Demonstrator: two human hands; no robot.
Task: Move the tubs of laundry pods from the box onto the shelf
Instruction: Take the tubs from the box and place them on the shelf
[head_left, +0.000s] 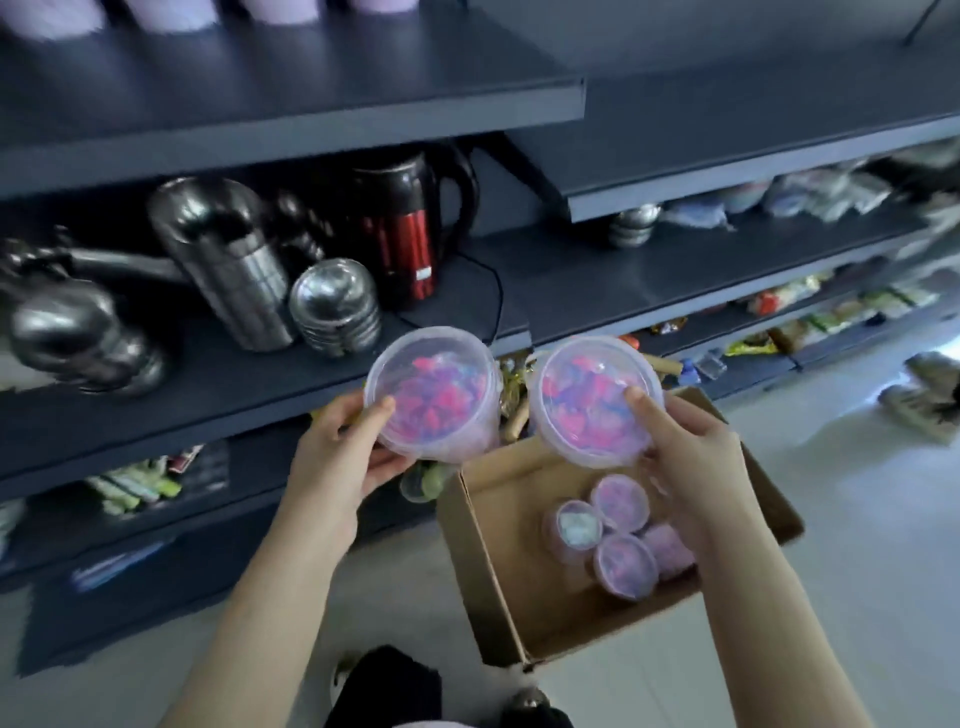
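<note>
Left hand and right hand each grip a tub, the left tub and right tub above the box's far edge; keep lids level, lift to the shelf.

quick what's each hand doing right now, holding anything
Left hand: grips a clear tub of pods, thumb on its lid.
Right hand: grips a second tub of pods, lifted above the cardboard box.

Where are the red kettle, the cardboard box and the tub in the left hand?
red kettle (402, 244), head view, its red body
cardboard box (483, 571), head view, its left wall
left-hand tub (428, 384), head view, its clear lid
</note>
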